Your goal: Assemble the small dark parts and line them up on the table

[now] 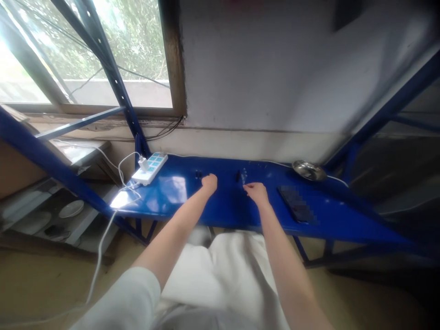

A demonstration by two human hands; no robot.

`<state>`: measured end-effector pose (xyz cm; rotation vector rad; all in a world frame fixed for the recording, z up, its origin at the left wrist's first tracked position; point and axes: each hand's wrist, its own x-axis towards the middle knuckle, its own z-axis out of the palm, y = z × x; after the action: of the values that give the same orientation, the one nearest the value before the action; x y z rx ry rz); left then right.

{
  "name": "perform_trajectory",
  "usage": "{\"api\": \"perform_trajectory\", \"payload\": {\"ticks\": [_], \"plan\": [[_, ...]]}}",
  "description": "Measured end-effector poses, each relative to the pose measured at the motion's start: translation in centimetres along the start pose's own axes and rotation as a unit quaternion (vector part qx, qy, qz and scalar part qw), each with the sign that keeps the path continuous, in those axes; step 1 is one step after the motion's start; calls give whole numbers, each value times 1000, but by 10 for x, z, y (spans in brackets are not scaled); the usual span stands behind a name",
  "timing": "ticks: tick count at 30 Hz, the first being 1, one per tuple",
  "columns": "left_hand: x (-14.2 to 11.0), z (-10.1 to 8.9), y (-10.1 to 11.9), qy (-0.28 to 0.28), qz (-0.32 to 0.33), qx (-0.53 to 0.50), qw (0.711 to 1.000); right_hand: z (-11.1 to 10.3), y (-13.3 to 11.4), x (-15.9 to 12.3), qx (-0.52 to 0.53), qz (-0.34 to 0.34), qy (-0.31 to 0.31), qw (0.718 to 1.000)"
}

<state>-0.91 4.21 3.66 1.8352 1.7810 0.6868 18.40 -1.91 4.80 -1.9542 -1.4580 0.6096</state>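
We list the following on the blue steel bench (326, 220).

Item one: our left hand (209, 182), knuckles up, fingers curled down out of sight. Whether this grip is clenched on anything, we cannot tell. Just beyond it, to its left, lies a small black piece (198, 174), not touching the hand.

Item two: our right hand (257, 192), fingers extended forward, grip released, nothing visible in it. Just beyond it stands a second black piece (237, 176), beside some clear specks (244, 175) too small to identify.

Item three: a dark phone (296, 205), flat on the bench to the right of the right hand, its face pixelated.

Item four: a steel dish (309, 170), at the far edge of the bench.

Item five: a white power strip (150, 168), at the far left corner, with a white plug (142, 162) seated in it. A white cable (99, 256) hangs past the bench.

Item six: a shelf (80, 233), below and left, holding white plates (71, 209).

Item seven: a window (85, 55), behind the bench.
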Motion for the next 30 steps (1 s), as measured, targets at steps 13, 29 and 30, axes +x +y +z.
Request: {"api": "perform_trajectory", "payload": {"ticks": [13, 29, 30], "plan": [[-5, -39, 10, -40, -35, -83, 995, -9, -46, -37, 152, -106, -46, 982], [-122, -107, 62, 34, 183, -377, 907, -14, -128, -100, 444, -173, -35, 879], [-125, -110, 63, 50, 192, -363, 910, -16, -131, -103, 460, -174, -25, 870]]}}
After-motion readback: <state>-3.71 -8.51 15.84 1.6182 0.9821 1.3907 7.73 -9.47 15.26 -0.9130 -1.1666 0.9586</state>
